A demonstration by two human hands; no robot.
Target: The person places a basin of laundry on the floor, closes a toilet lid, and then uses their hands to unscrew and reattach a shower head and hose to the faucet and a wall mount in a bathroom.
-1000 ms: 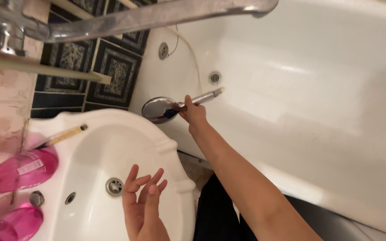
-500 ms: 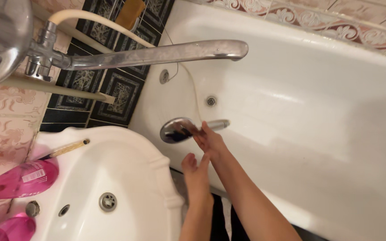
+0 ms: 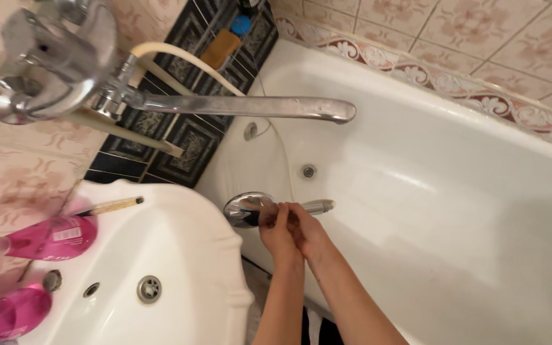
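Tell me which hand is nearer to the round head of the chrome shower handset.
The left hand. It touches the shower handset just beside its round head, while the right hand grips farther along the handle, toward its free end.

Home bathroom: a white bathtub (image 3: pixel 455 191) stood along patterned wall tiles (image 3: pixel 480 38); beside the bathtub, a white washbasin (image 3: pixel 180 255); above it, a chrome swivel tap (image 3: pixel 244 107).

You are gripping a shower head (image 3: pixel 248 208) of shiny chrome metal, mirror-smooth. The bathtub (image 3: pixel 455 191) is gleaming with glossy white enamel. The long tap spout (image 3: pixel 250 106) is looking dull, spotted metal, and the pink bottles (image 3: pixel 49 237) are showing translucent plastic.
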